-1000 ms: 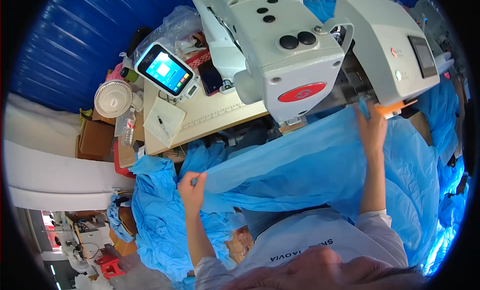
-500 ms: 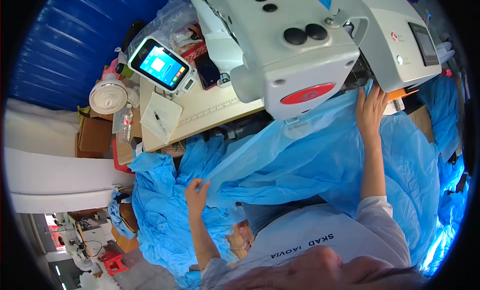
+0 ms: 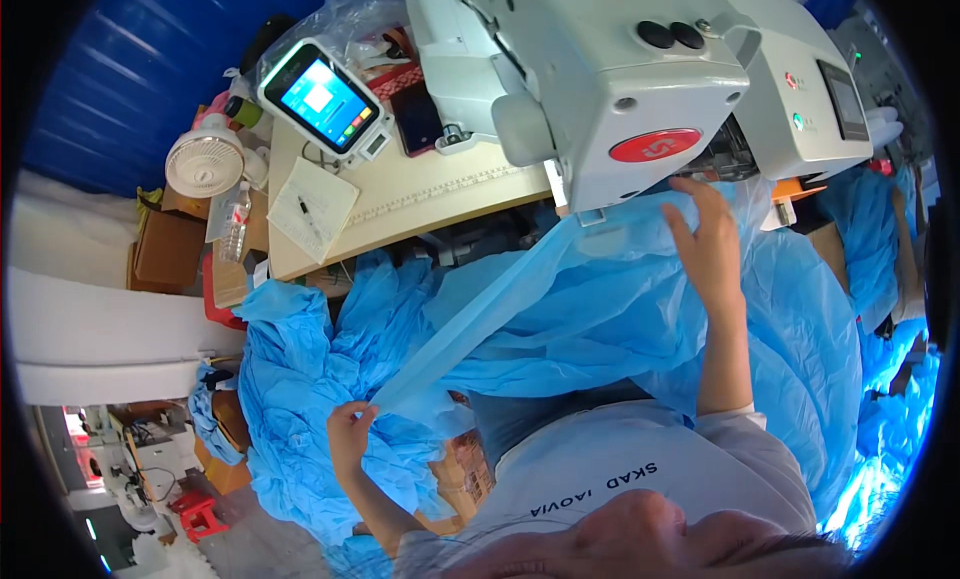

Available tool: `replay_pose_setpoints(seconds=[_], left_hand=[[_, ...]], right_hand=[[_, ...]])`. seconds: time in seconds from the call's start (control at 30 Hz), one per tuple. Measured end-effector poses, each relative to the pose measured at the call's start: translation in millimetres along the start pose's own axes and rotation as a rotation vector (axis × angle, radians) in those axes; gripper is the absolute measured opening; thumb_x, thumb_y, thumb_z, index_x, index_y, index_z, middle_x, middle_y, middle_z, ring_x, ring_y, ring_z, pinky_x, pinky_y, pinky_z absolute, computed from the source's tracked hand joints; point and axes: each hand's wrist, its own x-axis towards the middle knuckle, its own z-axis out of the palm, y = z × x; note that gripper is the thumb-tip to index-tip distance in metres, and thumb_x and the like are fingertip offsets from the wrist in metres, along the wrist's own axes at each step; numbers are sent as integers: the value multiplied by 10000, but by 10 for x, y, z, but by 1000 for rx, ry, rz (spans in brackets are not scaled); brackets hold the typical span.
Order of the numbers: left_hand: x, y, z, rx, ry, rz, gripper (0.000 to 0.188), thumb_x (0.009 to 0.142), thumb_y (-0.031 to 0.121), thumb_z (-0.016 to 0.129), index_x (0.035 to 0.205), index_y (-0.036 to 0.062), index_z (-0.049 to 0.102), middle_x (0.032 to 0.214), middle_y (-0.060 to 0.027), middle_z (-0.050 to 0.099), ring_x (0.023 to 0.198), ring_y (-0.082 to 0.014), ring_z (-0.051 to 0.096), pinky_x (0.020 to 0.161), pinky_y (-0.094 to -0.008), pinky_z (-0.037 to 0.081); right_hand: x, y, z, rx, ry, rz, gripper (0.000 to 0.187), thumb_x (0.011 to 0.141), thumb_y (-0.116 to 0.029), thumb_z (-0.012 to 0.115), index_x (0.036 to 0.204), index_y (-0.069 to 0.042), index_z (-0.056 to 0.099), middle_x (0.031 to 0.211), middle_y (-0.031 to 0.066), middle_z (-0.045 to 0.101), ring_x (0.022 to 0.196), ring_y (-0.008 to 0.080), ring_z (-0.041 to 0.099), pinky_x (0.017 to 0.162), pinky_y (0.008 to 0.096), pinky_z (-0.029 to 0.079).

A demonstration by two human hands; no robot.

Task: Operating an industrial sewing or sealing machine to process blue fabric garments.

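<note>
My left hand [image 3: 350, 435] pinches the corner of a thin light-blue sheet [image 3: 480, 324], whose edge runs taut up to the head of a white sewing machine [image 3: 590, 109]. My right hand [image 3: 712, 247] lies over the same sheet, just right of the machine head, with thumb and forefinger apart. Its other fingers are partly hidden. The sheet passes under the machine head, where the stitching spot is hidden from view. Loose folds of it hang down over my lap.
A pale worktable [image 3: 440, 194] with a printed ruler holds a notepad [image 3: 312, 207] with a pen, a dark phone [image 3: 416, 117] and a lit control screen [image 3: 325, 99]. A small fan [image 3: 204, 163] and plastic bottle [image 3: 236, 224] stand left. More blue material [image 3: 300, 379] is heaped at left.
My left hand has moved down and left with the sheet's corner. My right hand has shifted left toward the machine head, its thumb and forefinger now spread. The whole view has shifted slightly.
</note>
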Motion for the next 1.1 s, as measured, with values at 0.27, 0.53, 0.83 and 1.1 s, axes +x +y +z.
replay_pose_setpoints(seconds=[0.27,0.53,0.83,1.1], left_hand=[[491,-236,177,-332,660,-11,238,906,157,572,1041,-29,634,1030,-129,638,888,-152,616,763,-247,501],[1056,153,578,-687,-32,-124,126,885,128,596,909,12,638,903,-60,637,767,-120,623,551,-228,456],[1326,878,535,-417,274,267,109,819,102,665,797,30,586,746,-42,552,697,-181,520,601,-321,402],[1133,1289,506,-100,477,364,232,810,128,677,685,5,526,669,-60,477,624,-170,447,554,-303,335]], right_hand=[[-25,-360,191,50,-216,-38,507,816,-423,658,997,45,585,887,235,625,873,404,595,768,425,475],[-344,499,-178,2,-273,261,229,802,-139,680,987,-6,653,883,134,673,778,163,633,710,289,482],[-296,377,-25,-14,274,126,206,848,-211,653,856,-16,587,717,159,588,608,287,574,561,344,447],[-25,398,-150,-213,92,138,220,875,-229,598,868,-10,577,759,183,606,690,370,590,599,405,461]])
